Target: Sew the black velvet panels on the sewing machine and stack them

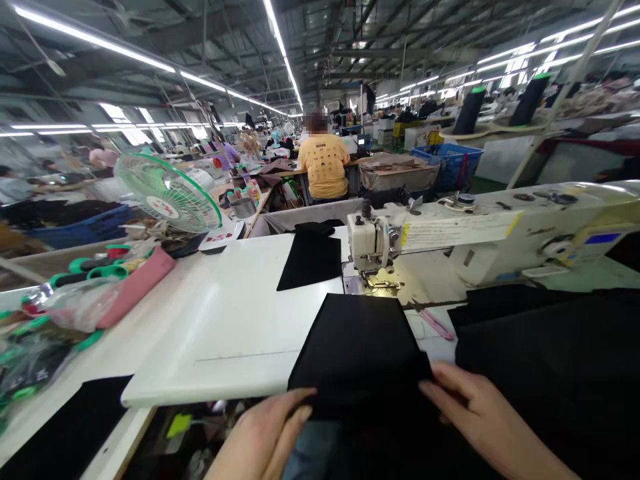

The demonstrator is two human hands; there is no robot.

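A piece of black fabric (357,340) lies over the front edge of the white sewing table (225,320), its far edge just short of the presser foot. My left hand (270,427) pinches its near left edge. On the right side, the fingertips of my right hand (475,407) close on its other edge. Behind it stands a white sewing machine (370,247) with its work light on. Another black fabric piece (315,257) rests left of the needle area. Pink thread snips (436,325) lie to the right of the held fabric.
More black fabric (550,347) is heaped at the right. A fan with a green rim (167,193) stands at the back left, near thread spools and a pink cloth roll (137,287). A person in a yellow shirt (324,163) sits ahead. A blue crate (447,163) stands beyond the machine.
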